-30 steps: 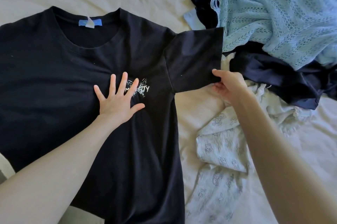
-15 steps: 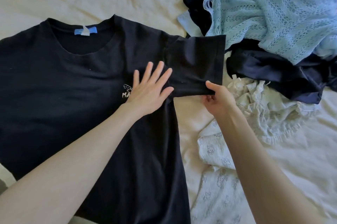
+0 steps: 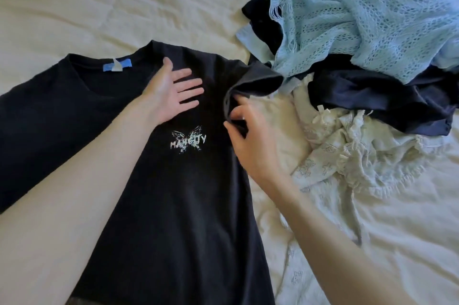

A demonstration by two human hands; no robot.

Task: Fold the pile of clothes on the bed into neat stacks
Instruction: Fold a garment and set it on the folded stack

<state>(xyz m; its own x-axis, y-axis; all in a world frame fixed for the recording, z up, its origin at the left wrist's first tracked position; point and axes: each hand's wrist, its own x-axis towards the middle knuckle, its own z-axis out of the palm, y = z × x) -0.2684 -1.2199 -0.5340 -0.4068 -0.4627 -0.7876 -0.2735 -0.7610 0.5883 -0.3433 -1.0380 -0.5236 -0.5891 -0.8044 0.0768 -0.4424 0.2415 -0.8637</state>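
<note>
Black T-shirt (image 3: 161, 205) flat on bed (image 3: 74, 19), unfolded. Left hand (image 3: 171, 93) open, palm up, above print. Right hand (image 3: 250, 140) pinches its sleeve (image 3: 253, 83). Pile (image 3: 360, 68) beside sleeve: unfolded; no stacks seen.

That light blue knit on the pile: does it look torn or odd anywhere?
Yes. The light blue knit has a frayed patch at its left edge, with loose threads hanging over a dark garment. Whether that is damage or a fringe, I cannot tell.
</note>
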